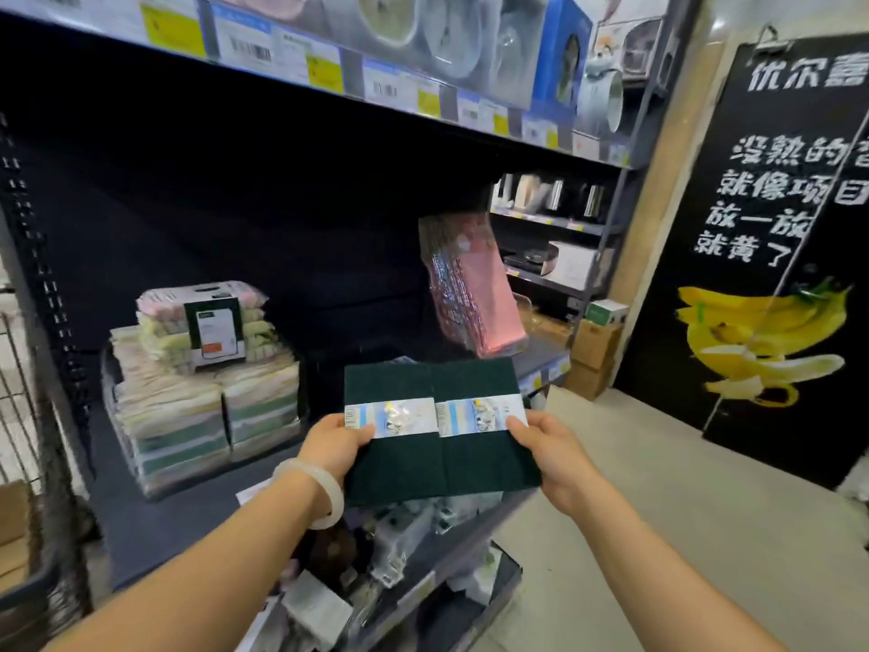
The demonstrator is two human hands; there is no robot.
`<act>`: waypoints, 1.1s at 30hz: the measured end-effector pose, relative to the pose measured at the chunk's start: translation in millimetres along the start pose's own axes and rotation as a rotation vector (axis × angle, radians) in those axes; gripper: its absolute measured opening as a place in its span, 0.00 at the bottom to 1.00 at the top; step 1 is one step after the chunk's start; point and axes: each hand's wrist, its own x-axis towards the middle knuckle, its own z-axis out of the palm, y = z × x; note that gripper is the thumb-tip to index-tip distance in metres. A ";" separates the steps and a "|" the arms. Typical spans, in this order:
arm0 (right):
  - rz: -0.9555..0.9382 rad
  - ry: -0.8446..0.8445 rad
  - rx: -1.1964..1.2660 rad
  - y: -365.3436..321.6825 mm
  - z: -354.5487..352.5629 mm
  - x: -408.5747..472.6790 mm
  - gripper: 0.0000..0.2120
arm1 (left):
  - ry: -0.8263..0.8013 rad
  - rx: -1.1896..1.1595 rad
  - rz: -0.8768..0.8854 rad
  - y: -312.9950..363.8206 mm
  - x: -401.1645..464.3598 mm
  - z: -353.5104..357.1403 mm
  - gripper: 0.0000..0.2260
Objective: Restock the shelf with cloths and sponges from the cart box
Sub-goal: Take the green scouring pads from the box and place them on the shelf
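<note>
Two dark green scouring pad packs (437, 463) with light blue paper bands lie side by side, held flat above the dark shelf (188, 515). My left hand (336, 444) grips the left pack's edge, thumb on its band. My right hand (545, 451) grips the right pack's edge the same way. On the shelf's left stands a stack of yellow-green sponge packs (202, 392). A bundle of pink cloths (470, 289) in clear wrap stands tilted at the shelf's right end.
An upper shelf (423, 101) with price tags runs overhead. Below my hands a lower shelf holds mixed packaged goods (399, 548). A wire cart (28, 463) is at the left edge. Cardboard boxes (595, 355) and a black banana sign (776, 275) stand at the right.
</note>
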 end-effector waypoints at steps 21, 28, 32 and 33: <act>0.007 -0.300 -0.267 -36.5 120.0 240.6 0.20 | 0.478 -0.162 -0.130 16.3 124.4 -0.7 0.16; -0.151 -0.446 -0.752 -24.2 116.2 259.8 0.21 | 0.554 -0.209 -0.080 28.6 149.8 19.6 0.14; -0.154 -0.533 -0.737 -23.0 108.1 271.6 0.19 | 0.564 -0.248 -0.085 38.8 164.6 30.4 0.15; -0.164 -0.551 -0.725 -22.9 107.1 274.9 0.17 | 0.563 -0.247 -0.091 40.2 169.0 33.9 0.15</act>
